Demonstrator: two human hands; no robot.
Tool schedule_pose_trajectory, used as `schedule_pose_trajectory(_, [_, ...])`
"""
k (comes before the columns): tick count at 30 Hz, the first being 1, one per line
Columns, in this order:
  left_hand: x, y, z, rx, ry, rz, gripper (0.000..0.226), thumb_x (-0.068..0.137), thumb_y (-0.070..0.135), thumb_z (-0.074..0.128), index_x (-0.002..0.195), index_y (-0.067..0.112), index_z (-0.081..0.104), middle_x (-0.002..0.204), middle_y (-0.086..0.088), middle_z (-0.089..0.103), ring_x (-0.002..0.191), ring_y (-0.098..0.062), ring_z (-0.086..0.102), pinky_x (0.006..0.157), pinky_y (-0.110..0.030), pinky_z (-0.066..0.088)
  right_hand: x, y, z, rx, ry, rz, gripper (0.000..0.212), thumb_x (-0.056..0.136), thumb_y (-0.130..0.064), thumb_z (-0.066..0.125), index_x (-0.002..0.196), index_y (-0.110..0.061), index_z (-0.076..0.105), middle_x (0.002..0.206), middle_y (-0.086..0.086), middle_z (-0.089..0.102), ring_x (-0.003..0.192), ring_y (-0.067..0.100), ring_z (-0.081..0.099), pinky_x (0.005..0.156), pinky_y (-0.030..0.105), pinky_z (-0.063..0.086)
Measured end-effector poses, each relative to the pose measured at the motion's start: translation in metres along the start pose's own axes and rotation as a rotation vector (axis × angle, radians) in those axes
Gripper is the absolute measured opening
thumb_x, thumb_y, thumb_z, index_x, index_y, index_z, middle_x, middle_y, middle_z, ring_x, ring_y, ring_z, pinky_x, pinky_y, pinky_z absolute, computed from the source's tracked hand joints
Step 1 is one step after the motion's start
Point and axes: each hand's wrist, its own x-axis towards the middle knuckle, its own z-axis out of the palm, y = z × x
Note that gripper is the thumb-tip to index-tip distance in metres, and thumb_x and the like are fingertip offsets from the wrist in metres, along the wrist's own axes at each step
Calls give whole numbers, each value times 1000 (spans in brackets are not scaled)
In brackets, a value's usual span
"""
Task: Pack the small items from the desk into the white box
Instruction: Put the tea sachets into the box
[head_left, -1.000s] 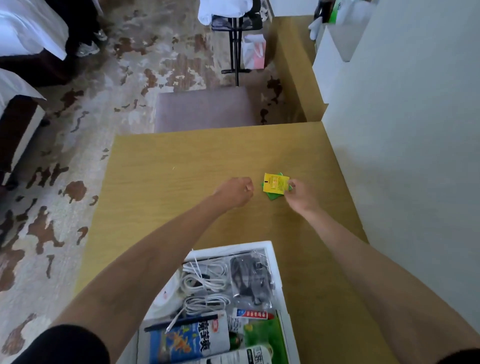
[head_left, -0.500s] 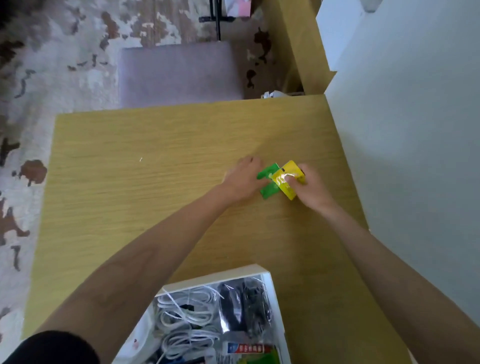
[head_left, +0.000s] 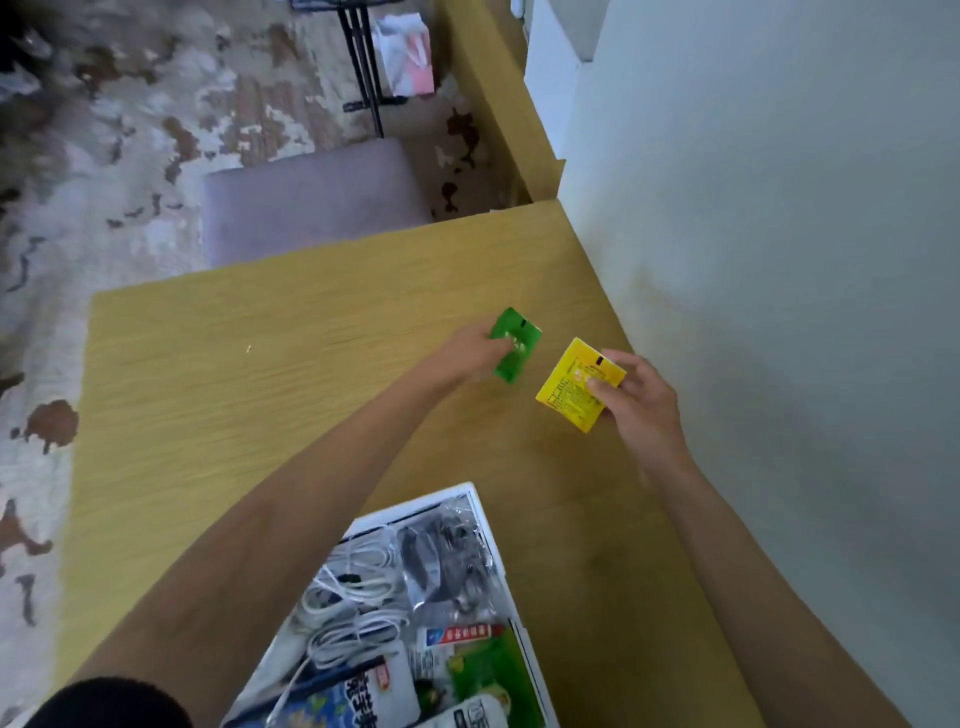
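Over desk | left hand: green packet | right hand: yellow packet, print illegible

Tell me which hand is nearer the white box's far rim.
Left. The left hand, holding a green packet, and the right hand, holding a yellow packet, both lie beyond the white box; the right sits farther aside.

white box cut off at bottom edge, packet print blurred, left fingers hidden

Wooden desk — white box on near edge.
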Motion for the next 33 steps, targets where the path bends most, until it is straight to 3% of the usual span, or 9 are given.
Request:
schedule_pose_trajectory(4, [-68,41,11,-94,31,224,13,93,17,53,98,29,56,79,9,61,67,-8,55,45,-19,44,-38,-28,-16,96,-51,-127,25,86,-2,66,100,-22,64,81,-13,75,67,2,68,51,18,52])
schedule_pose_trajectory(9, [-153,63,39,-177,12,310,23,95,11,49,115,18,58,93,-4,68,74,-14,62,52,-25,50,-79,-48,-38,35,-88,-314,29,85,-4,68,96,-30,65,83,-14,74,72,2,68,58,14,50])
schedule_pose_trajectory(13, [-210,68,59,-260,64,310,32,97,7,39,104,28,61,82,0,63,65,-3,59,53,-23,53,-112,-45,-51,-110,-153,-410,26,82,-26,69,100,-43,64,93,-18,71,79,3,69,69,23,56])
schedule_pose_trajectory(17, [-251,57,74,-284,100,313,21,98,11,45,111,17,61,88,-7,61,70,-8,59,56,-24,54,-141,-40,-55,-287,-170,-450,26,80,-38,69,103,-47,62,101,-10,67,88,12,67,75,39,58])
schedule_pose_trajectory(20, [-278,44,79,-318,132,341,20,96,9,51,107,24,59,94,-7,66,74,-9,63,58,-25,54,-159,-41,-51,-342,-192,-541,27,81,-24,73,104,-36,65,103,-4,63,85,3,62,76,23,54])
schedule_pose_trajectory(23, [-300,33,82,-366,177,307,21,95,4,51,113,12,58,97,-9,68,79,-13,66,67,-31,58,-172,-45,-45,-511,-256,-605,24,83,-26,72,106,-31,65,101,-7,56,86,-1,56,70,8,43])
schedule_pose_trajectory(26, [-317,22,78,-363,212,282,24,95,-1,48,118,2,55,102,-17,68,84,-19,67,76,-40,58,-177,-49,-34,-580,-354,-609,26,83,-27,72,108,-29,65,101,-7,56,88,0,54,68,10,37])
schedule_pose_trajectory(29, [-328,11,68,-334,254,236,29,95,-4,46,124,-5,51,111,-28,65,94,-31,65,84,-48,56,-184,-50,-18,-613,-495,-588,26,87,-31,69,112,-30,63,100,-13,60,75,-4,51,63,14,35])
schedule_pose_trajectory(33, [-336,-13,58,-174,271,205,22,95,1,47,113,0,60,104,-25,67,91,-31,65,85,-50,54,-186,-53,4,-713,-700,-552,12,90,-30,65,102,-29,64,83,-12,65,60,-3,52,54,13,36])
